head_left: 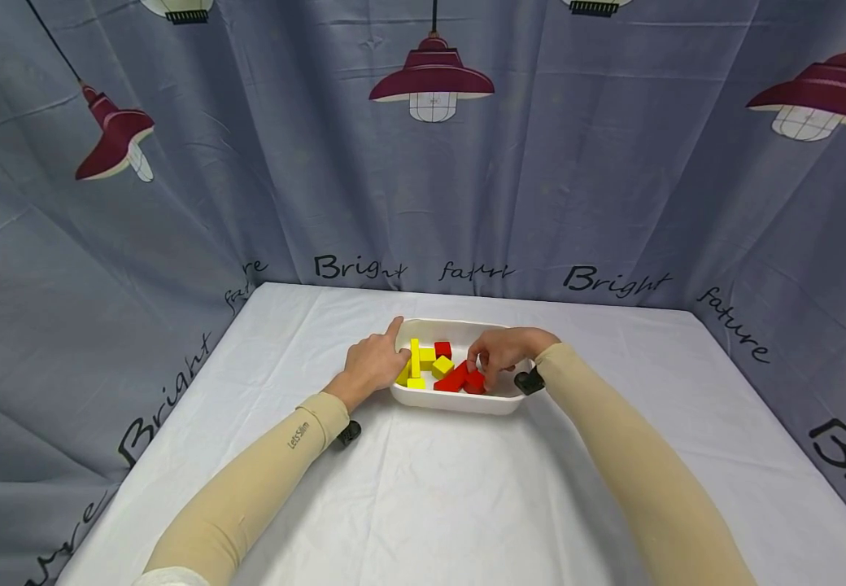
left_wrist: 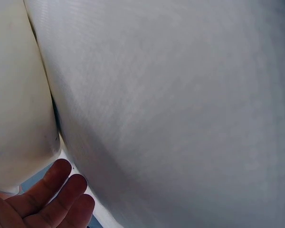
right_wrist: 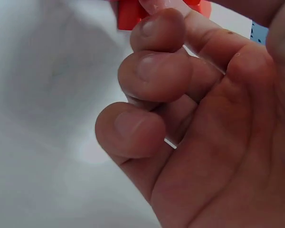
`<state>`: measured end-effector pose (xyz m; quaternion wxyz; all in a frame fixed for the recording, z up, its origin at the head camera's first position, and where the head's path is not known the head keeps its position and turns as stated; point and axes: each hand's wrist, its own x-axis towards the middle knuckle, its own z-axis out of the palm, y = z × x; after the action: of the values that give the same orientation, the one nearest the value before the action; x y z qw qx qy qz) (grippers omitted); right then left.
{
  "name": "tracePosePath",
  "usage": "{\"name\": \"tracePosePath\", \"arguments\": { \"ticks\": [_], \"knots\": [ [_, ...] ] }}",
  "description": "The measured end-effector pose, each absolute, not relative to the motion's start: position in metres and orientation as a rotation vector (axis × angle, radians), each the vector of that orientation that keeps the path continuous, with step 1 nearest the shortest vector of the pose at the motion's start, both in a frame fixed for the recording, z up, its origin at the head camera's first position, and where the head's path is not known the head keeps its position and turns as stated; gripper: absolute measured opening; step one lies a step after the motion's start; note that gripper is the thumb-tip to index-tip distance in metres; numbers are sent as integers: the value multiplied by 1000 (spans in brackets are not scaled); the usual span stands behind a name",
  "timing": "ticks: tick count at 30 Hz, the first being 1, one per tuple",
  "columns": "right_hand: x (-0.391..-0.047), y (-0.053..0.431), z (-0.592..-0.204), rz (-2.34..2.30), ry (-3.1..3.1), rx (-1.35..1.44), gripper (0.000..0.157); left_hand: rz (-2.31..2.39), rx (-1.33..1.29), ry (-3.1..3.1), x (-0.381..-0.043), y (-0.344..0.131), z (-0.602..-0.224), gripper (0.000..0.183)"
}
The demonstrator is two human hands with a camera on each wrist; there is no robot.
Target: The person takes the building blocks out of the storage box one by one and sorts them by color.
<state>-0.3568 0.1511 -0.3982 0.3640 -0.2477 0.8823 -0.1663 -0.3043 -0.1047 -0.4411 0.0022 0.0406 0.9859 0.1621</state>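
A white tray (head_left: 460, 402) holds several yellow and red blocks. My left hand (head_left: 373, 362) grips its left side, thumb over the rim; in the left wrist view the other fingers (left_wrist: 69, 190) lie along the outer wall. Inside the right half of the tray, my right hand (head_left: 502, 352) reaches down with curled fingers and pinches a red block (head_left: 474, 382). Part of a red block (right_wrist: 128, 15) shows at the fingertips in the right wrist view. A longer red block (head_left: 452, 378) leans beside it.
Yellow blocks (head_left: 415, 358) are grouped in the tray's left half, one long piece among them. Another red block (head_left: 442, 349) sits by the back wall. The tray stands on a white-covered table (head_left: 438, 496) with a grey-blue curtain (head_left: 306, 179) behind it.
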Motion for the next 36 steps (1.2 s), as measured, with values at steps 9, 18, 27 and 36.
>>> {"name": "tracePosePath", "arguments": {
  "ticks": [9,18,27,36],
  "knots": [
    [-357,154,-390,-462,2293,-663,29,496,123,3085,-306,-105,-441,68],
    [-361,164,-382,-556,2340,-688,25,508,112,3071,-305,-105,-442,69],
    [-364,184,-371,-609,2405,-678,23,512,109,3070,-305,-105,-443,68],
    [-362,204,-362,-669,2556,-594,26,504,117,3074,-305,-105,-442,68]
  ]
}}
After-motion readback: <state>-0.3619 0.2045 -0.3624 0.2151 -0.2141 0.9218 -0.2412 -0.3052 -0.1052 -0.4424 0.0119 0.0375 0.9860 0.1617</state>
